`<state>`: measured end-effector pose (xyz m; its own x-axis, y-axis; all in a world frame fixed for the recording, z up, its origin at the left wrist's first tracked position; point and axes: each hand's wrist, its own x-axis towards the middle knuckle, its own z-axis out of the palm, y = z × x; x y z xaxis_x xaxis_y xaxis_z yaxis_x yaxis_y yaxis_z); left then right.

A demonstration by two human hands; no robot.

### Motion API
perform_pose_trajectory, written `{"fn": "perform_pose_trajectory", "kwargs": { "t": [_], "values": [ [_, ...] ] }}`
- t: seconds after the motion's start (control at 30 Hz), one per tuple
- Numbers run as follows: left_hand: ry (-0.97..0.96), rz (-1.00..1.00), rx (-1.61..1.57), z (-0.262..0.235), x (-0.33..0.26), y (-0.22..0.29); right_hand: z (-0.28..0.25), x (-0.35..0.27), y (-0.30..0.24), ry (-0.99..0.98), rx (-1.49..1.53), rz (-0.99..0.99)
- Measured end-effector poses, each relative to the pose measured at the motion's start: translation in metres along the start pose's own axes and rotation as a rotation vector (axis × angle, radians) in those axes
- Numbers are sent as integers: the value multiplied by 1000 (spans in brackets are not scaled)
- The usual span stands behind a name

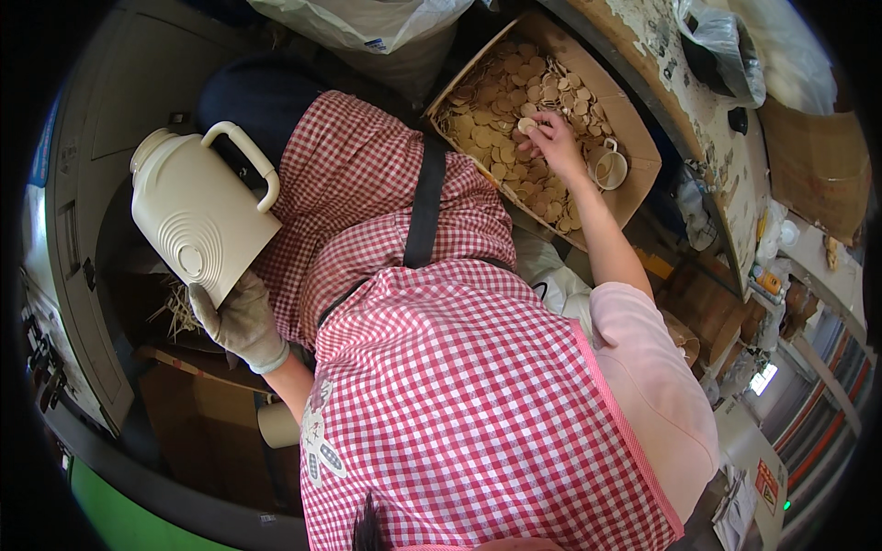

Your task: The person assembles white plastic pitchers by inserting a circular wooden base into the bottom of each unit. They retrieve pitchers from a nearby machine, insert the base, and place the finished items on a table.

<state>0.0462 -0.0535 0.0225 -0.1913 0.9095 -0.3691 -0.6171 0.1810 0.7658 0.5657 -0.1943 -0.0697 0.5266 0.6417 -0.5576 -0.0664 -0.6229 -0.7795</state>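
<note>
In a grey work glove, my left hand (pixel 243 323) grips the lower end of a cream plastic jug body (pixel 197 216) at the left. The jug is tilted, with its neck toward the upper left and its loop handle on the right side; raised rings mark its wall. My bare right hand (pixel 557 149) reaches into a cardboard box (pixel 634 138) and pinches a small round tan disc (pixel 526 125) between its fingertips. Many loose discs (pixel 501 138) lie heaped below it. Beside my right wrist, a cream cup (pixel 609 168) sits among the discs.
A white plastic sack (pixel 367 28) stands beyond my knees. The worn edge of a bench (pixel 680 101) runs along the right of the box. A grey machine cabinet (pixel 83 211) is at the far left. A cream cylindrical piece (pixel 278 425) lies below my left forearm.
</note>
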Motion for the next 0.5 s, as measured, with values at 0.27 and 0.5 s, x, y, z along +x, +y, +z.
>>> {"fn": "perform_pose_trajectory", "kwargs": {
  "t": [0.27, 0.5],
  "values": [
    [-31, -19, -30, -9, 4, -1, 29, -5, 9, -19, -983, -455],
    [-59, -17, -4, -11, 3, 0, 22, 14, 6, 17, -382, -31]
  ]
}}
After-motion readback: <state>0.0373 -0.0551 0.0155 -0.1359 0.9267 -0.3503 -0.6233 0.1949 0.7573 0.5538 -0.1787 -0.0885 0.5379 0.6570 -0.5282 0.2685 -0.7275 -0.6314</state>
